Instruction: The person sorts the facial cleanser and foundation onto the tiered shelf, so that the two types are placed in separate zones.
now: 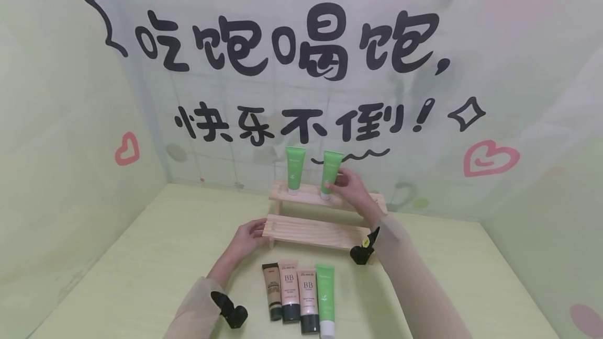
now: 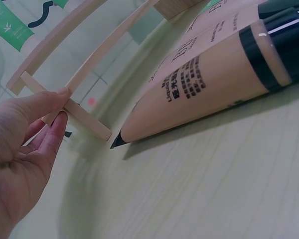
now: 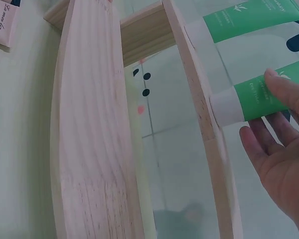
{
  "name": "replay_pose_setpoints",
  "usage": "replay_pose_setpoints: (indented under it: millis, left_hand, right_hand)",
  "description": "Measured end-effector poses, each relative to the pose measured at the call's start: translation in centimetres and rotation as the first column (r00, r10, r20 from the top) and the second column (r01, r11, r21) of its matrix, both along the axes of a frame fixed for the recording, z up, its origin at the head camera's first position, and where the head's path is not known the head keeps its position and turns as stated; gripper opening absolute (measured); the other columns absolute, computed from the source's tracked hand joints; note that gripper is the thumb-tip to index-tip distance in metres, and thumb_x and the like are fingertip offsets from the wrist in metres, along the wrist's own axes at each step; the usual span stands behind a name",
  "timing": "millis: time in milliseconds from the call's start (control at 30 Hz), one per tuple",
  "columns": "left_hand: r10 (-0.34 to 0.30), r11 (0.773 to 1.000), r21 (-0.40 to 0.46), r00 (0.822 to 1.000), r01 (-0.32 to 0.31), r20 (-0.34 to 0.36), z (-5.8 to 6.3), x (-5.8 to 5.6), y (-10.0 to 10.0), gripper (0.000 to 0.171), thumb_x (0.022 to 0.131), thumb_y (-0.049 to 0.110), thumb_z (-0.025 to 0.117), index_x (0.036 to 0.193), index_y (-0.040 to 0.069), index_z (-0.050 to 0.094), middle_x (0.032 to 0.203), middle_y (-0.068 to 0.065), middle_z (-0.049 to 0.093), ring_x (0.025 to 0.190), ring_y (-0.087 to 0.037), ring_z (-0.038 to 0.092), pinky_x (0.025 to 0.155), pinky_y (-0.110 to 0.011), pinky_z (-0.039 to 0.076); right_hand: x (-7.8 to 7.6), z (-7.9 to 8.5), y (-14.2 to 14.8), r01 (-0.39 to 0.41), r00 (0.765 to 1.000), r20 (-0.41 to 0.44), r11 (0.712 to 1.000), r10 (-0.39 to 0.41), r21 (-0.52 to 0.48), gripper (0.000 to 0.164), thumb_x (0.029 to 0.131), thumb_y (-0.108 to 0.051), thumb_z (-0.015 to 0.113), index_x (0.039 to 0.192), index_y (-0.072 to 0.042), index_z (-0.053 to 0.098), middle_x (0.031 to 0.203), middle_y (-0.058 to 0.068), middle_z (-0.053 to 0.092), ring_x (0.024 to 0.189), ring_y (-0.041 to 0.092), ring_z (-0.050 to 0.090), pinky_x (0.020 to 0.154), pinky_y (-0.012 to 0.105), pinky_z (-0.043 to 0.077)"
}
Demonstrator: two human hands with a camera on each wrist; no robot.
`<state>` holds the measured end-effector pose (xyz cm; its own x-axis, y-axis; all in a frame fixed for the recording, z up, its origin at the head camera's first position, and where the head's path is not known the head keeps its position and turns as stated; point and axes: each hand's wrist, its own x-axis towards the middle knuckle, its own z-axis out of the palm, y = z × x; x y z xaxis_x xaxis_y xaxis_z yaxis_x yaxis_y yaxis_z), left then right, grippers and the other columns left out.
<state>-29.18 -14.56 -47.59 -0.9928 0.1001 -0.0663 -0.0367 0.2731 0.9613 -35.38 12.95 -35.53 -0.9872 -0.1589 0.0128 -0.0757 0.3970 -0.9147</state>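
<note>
My right hand [image 1: 350,188] pinches a green tube [image 1: 331,171] that stands cap down on the upper step of a wooden two-step rack [image 1: 315,232]. In the right wrist view the thumb lies across the front of this tube and the other fingers are behind it. Another green tube [image 1: 294,169] stands upright to its left on the same step. At the rack's left end my left hand [image 1: 247,237] grips the end of the lower step, thumb on top and fingers beneath, as the left wrist view shows.
In front of the rack lie a brown tube [image 1: 272,289] with a dark cap, two pink BB cream tubes [image 1: 289,289] and a green tube [image 1: 326,297] with a white cap, side by side on the pale table [image 1: 141,276]. A wall [image 1: 301,88] with black lettering rises behind.
</note>
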Motion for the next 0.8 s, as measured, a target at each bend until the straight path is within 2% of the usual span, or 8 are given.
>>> replay_pose_setpoints:
  millis: [167, 300, 533, 667, 800]
  left_hand:
    - [-0.002, 1.000, 0.002, 1.000, 0.002, -0.004, 0.1, 0.0, 0.2, 0.061, 0.078, 0.014, 0.070, 0.133, 0.006, 0.044, 0.127, -0.017, 0.054, 0.113, -0.031, 0.056, 0.092, -0.040, 0.050]
    - [-0.005, 1.000, 0.002, 1.000, 0.005, -0.010, 0.3, 0.1, 0.3, 0.060, 0.079, 0.015, 0.069, 0.133, 0.005, 0.044, 0.127, -0.018, 0.054, 0.112, -0.031, 0.056, 0.092, -0.040, 0.050]
    - [0.002, 1.000, 0.001, 1.000, -0.002, -0.014, 0.5, 0.3, 0.2, 0.060, 0.080, 0.014, 0.068, 0.133, 0.004, 0.043, 0.126, -0.019, 0.054, 0.113, -0.033, 0.056, 0.091, -0.040, 0.051]
    - [0.001, 1.000, -0.006, 1.000, -0.002, -0.011, 0.3, 0.4, 0.1, 0.060, 0.080, 0.014, 0.069, 0.133, 0.003, 0.043, 0.126, -0.020, 0.053, 0.113, -0.033, 0.055, 0.091, -0.040, 0.051]
    - [0.007, 1.000, -0.003, 1.000, -0.007, 0.000, -0.1, 0.3, 0.0, 0.061, 0.079, 0.016, 0.069, 0.134, 0.006, 0.043, 0.128, -0.018, 0.053, 0.114, -0.032, 0.055, 0.092, -0.039, 0.051]
  right_hand:
    - [0.3, -0.3, 0.5, 0.010, 1.000, 0.007, 0.999, -0.009, -0.045, 0.069, 0.082, -0.017, 0.066, 0.141, -0.013, 0.030, 0.138, 0.018, 0.045, 0.127, 0.031, 0.044, 0.103, 0.042, 0.041]
    - [1.1, -0.2, 1.1, 0.021, 1.000, 0.017, 0.996, -0.020, -0.086, 0.069, 0.083, -0.017, 0.065, 0.141, -0.013, 0.029, 0.139, 0.018, 0.043, 0.128, 0.032, 0.043, 0.102, 0.043, 0.042]
    - [2.7, -0.1, 1.9, 0.062, 0.995, 0.080, 0.994, -0.055, -0.089, 0.059, 0.086, -0.019, 0.062, 0.137, -0.004, 0.035, 0.133, 0.023, 0.048, 0.115, 0.032, 0.054, 0.092, 0.037, 0.051]
    - [3.8, -0.7, 2.6, 0.006, 0.987, 0.158, 0.997, 0.006, -0.076, 0.052, 0.087, -0.022, 0.061, 0.131, -0.002, 0.042, 0.122, 0.024, 0.056, 0.097, 0.024, 0.063, 0.089, 0.039, 0.052]
    - [5.4, -1.5, 3.0, -0.132, 0.975, 0.175, 0.991, 0.135, -0.029, 0.042, 0.087, -0.022, 0.061, 0.119, 0.001, 0.050, 0.109, 0.022, 0.063, 0.089, 0.020, 0.064, 0.087, 0.042, 0.053]
